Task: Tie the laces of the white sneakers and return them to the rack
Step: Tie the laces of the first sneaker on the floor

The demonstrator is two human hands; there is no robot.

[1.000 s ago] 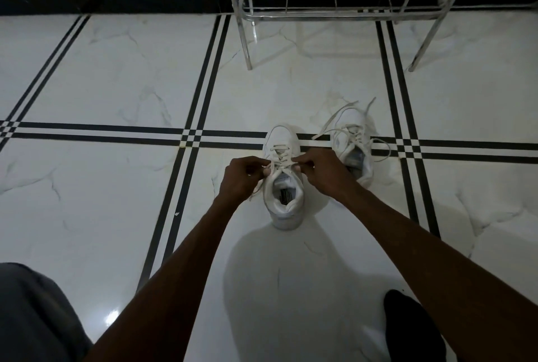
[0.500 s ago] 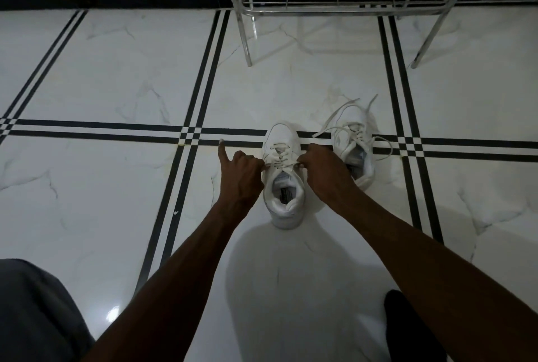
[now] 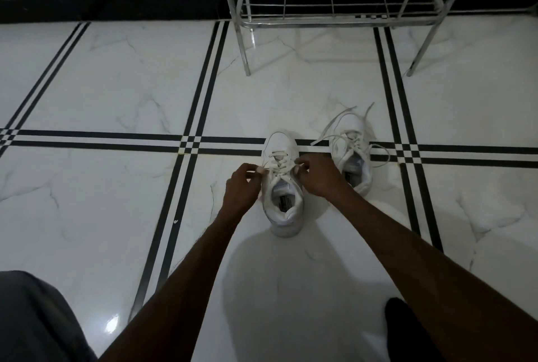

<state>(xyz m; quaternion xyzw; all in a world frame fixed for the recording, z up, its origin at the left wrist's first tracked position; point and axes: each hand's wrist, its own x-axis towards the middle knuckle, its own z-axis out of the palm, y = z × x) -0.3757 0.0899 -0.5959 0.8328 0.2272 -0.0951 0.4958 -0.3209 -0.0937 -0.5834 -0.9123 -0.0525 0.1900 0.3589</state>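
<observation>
Two white sneakers stand on the marble floor, toes pointing away from me. The near sneaker (image 3: 282,187) is between my hands. My left hand (image 3: 241,187) pinches a lace end at the shoe's left side, and my right hand (image 3: 318,174) pinches the other lace end at its right side; the laces (image 3: 278,162) are drawn taut across the tongue. The second sneaker (image 3: 353,149) sits just to the right and slightly farther off, its laces loose and splayed over the floor. The metal shoe rack (image 3: 334,19) stands beyond both shoes, its lower wire shelf bare.
Black inlay stripes (image 3: 192,145) cross the white marble floor. A black skirting band (image 3: 116,8) runs along the far wall. My grey-clad knee (image 3: 32,321) shows at the lower left, and a dark foot (image 3: 404,329) at the lower right.
My left hand's raised index finger has curled back in. Both hands have pulled slightly apart and forward, drawing the near sneaker's laces tighter.
</observation>
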